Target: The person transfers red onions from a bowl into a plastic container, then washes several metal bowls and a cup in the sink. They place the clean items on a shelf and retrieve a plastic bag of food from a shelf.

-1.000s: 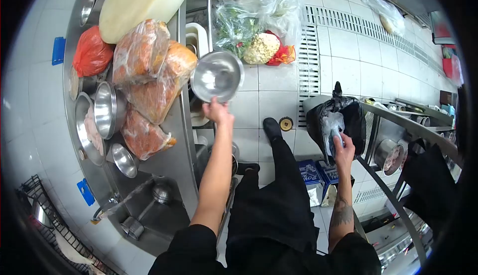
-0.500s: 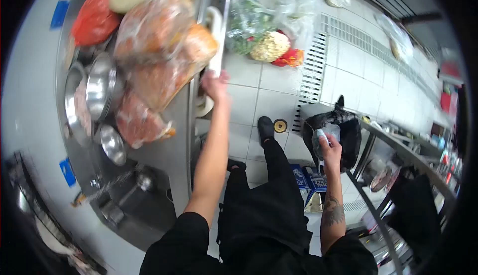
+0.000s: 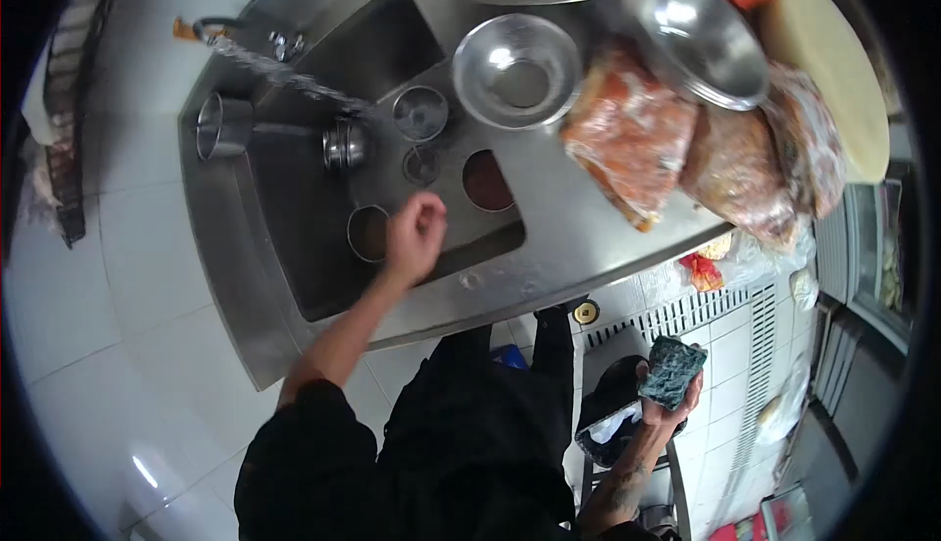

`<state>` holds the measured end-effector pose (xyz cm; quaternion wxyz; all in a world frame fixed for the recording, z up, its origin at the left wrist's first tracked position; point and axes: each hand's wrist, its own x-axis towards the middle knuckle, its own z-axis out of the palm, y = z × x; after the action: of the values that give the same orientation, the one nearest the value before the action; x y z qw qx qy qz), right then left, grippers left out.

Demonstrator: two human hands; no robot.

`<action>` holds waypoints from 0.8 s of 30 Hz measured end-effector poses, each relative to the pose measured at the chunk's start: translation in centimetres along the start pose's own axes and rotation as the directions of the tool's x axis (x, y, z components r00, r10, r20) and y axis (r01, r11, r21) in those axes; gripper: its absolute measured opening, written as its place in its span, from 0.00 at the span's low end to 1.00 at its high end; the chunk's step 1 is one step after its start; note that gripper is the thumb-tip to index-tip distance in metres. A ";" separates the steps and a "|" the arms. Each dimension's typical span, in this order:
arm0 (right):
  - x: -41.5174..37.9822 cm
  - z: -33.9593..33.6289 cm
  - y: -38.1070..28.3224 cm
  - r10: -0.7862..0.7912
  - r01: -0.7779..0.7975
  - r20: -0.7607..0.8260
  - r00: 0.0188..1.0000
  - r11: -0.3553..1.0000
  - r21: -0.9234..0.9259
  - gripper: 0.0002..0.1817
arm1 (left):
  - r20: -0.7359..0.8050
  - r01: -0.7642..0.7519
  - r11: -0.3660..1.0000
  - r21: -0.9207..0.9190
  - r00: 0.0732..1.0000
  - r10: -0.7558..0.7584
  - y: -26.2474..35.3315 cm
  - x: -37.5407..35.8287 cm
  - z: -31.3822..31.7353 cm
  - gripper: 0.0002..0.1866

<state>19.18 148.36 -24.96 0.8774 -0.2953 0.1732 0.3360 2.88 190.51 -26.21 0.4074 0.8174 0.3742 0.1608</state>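
Stainless-steel sink (image 3: 218, 237) lies ahead, water (image 3: 294, 80) streaming in. Left hand (image 3: 414, 243) reaches over its near side, fingers curled; cannot tell whether anything is held. Right hand (image 3: 678, 408), extended sideways, grasps a dark green, rough-textured block (image 3: 670, 371) beyond the counter (image 3: 561, 193) edge.

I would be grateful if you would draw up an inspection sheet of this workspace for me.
Surface: grey stainless-steel counter with a rectangular metal sink; water streams from a curved metal tap.
Job's things: dark green rough-textured block.
Clutter: round silver metal bowls, clear-wrapped orange-brown chunks, large pale rounded slab.
Hands: right hand holds the block beyond the counter's edge; left hand, loosely curled, is over the sink; whether it holds anything is unclear.
Cables: nothing seen.
Surroundings: white tiles, slotted floor grating, black-lined bin.
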 end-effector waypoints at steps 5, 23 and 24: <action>2.2 7.9 6.2 0.105 -0.061 0.172 0.979 0.967 -0.246 0.22 | 0.195 0.255 0.938 0.236 0.933 -0.303 -22.2 9.0 0.8 0.22; 21.1 34.0 35.3 0.126 0.175 0.325 0.937 0.637 -0.751 0.25 | -0.007 0.323 0.469 -0.822 0.818 -0.575 -26.7 22.5 -3.6 0.15; 24.8 34.4 38.9 0.036 0.314 0.359 0.933 0.414 -0.855 0.23 | 0.037 0.308 0.367 -0.878 0.807 -0.590 -23.3 22.1 -6.5 0.15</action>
<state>13.58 205.58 -26.72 0.6222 -0.6726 -0.2050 0.3441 2.71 219.53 -41.43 0.7232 0.3394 0.5096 0.3195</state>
